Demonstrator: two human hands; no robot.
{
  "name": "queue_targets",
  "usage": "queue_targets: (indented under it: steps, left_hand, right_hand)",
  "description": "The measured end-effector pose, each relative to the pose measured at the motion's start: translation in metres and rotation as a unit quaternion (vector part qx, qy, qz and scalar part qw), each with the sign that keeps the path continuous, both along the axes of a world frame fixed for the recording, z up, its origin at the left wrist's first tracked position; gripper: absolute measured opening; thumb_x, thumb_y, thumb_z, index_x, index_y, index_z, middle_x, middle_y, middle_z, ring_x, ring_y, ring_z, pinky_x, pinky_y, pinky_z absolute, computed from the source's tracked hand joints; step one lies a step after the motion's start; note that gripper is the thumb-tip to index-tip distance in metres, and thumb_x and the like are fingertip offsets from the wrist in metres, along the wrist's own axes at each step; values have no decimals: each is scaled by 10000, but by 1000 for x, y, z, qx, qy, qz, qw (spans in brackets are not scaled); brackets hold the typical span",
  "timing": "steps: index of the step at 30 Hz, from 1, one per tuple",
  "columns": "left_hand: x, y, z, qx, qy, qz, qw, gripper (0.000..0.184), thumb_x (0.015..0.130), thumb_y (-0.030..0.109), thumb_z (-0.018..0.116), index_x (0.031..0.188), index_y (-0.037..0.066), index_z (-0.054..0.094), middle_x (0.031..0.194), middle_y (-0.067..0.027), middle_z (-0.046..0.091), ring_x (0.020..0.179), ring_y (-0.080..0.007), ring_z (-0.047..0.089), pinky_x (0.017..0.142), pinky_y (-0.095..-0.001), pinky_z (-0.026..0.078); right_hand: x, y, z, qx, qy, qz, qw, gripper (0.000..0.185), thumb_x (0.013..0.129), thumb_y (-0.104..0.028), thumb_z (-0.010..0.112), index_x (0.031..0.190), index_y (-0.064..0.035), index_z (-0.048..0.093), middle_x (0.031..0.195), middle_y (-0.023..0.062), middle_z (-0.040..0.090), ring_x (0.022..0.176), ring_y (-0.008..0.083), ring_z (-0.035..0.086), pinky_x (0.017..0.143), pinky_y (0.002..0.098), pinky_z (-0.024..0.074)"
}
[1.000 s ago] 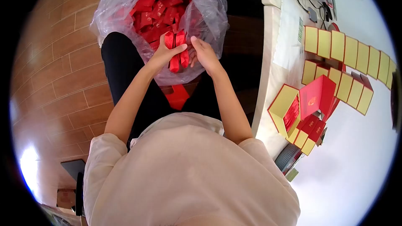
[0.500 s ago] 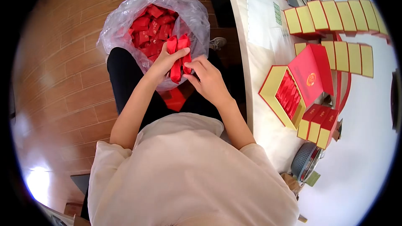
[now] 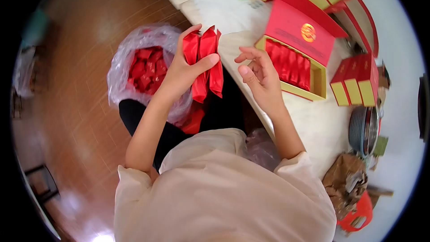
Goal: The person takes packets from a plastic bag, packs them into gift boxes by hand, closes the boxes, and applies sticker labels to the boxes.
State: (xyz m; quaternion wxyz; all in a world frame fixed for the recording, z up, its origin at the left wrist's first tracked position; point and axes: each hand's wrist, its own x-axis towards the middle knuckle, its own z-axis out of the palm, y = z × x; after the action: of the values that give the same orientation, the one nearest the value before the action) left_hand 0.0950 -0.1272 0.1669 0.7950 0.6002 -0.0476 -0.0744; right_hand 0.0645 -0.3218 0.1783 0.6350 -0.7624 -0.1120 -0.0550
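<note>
Several long red packets (image 3: 207, 47) stand side by side in my left hand (image 3: 188, 72), whose thumb presses across their front. To the right of them my right hand (image 3: 261, 77) is in the air with fingers apart and slightly curled, holding nothing. Beyond it an open red and gold box (image 3: 316, 74) lies on the table, its red lid (image 3: 300, 27) tipped back with a gold emblem. A row of red packets (image 3: 289, 62) fills most of this box, with a gap at its right end.
A clear plastic bag (image 3: 117, 69) of small red packets (image 3: 148, 69) is on the floor at left. More red and gold boxes (image 3: 356, 80) stand on the table (image 3: 309, 125) and at the top. A grey basket (image 3: 358, 127) and brown paper (image 3: 345, 179) are at the right.
My view has turned right toward the table. My left hand has lifted the packets away from the bag, and my right hand has let go and moved toward the open box.
</note>
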Motion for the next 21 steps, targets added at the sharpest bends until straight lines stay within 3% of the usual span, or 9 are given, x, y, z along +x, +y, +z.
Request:
queue_targets:
  steps: [3,5,9,11,13,15,16,18,21]
  left_hand:
    - [18,-44,16,41,-99,-46,993,740,812,211,752,1394,92,310,1224,-95,508,1117,-175,517,959,-323,430]
    - [28,-72,30,-2,-75,-26,997,716,824,194,739,1386,97,306,1221,-104,511,1106,-175,526,942,-317,446]
    - [37,-112,27,-109,11,-32,993,655,853,135,696,1372,73,302,1220,-112,527,1110,-190,536,936,-335,464]
    - [32,-126,28,-119,16,-50,992,641,864,120,676,1375,53,295,1237,-110,525,1126,-198,533,956,-339,452]
    - [29,-132,26,-154,27,-63,986,628,875,124,663,1377,43,294,1267,-109,508,1135,-198,528,977,-341,435]
    - [32,-135,23,-147,24,-77,986,668,876,135,665,1397,37,259,1322,-121,460,1165,-215,510,996,-344,420]
    - [34,-137,21,-143,11,-69,987,705,869,133,673,1411,42,233,1337,-126,440,1181,-219,497,1003,-346,413]
    - [39,-149,24,-141,0,-65,988,742,861,130,681,1426,47,207,1352,-131,420,1198,-224,483,1011,-349,406]
    - [41,-185,42,-32,-209,-129,969,821,831,123,712,1449,82,172,1343,-137,411,1223,-223,457,1030,-352,384]
  right_hand:
    - [-7,-35,17,-12,-30,4,999,416,834,-138,709,1202,-46,536,972,55,565,644,117,493,596,221,415]
    - [-22,-47,26,-126,-85,-16,988,487,792,-155,749,1218,-51,536,1034,89,572,690,160,544,618,250,458]
    - [-26,-67,20,-185,-168,-100,963,528,731,-116,765,1203,-40,542,1076,125,583,790,234,606,667,310,506]
    - [-14,-78,10,-269,-300,-158,902,565,677,-83,762,1196,-34,544,1116,145,581,894,301,621,707,358,527]
    - [-9,-80,15,-251,-298,-164,906,620,632,-57,748,1212,-26,531,1139,148,581,937,320,611,733,373,523]
    - [-9,-82,17,-236,-256,-128,929,574,741,-113,711,1268,-28,500,1161,163,579,973,297,603,794,367,506]
    - [-10,-88,23,-233,-256,-134,928,574,741,-113,711,1268,-28,500,1161,163,579,973,297,603,794,367,506]
    - [-12,-109,41,-122,-123,-92,981,498,881,-193,617,1324,-30,460,1169,129,588,978,211,589,842,321,470]
    - [-9,-146,53,43,-52,-159,985,457,975,-239,513,1378,-45,422,1135,73,581,942,99,517,838,241,420]
